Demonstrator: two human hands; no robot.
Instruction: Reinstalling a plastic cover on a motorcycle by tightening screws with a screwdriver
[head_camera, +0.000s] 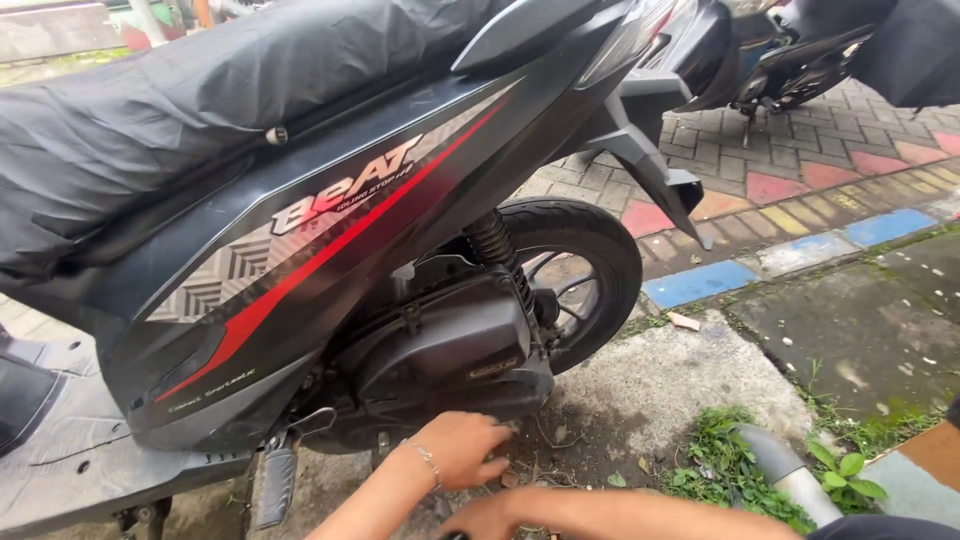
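Down at the seven o'clock corner of the view, the folded black metal footpeg (277, 482) hangs off the matte black scooter body with its red stripe (300, 270). Just right of it, the left hand (462, 448), a thin bracelet on its wrist, reaches under the black plastic engine cover (440, 345). Its fingers are curled loosely inward with the tips at the cover's lower edge, which sits at the hand's twelve o'clock. Whether they pinch anything I cannot tell, as the palm hides it. At six o'clock of that hand, the right hand (488, 515) lies low over the gritty concrete ground (650, 390), its fingers half cut off by the frame edge, so its grip is unclear. The work probably goes best by feel, with the wrist kept off the black rear tyre (600, 250) at two o'clock.
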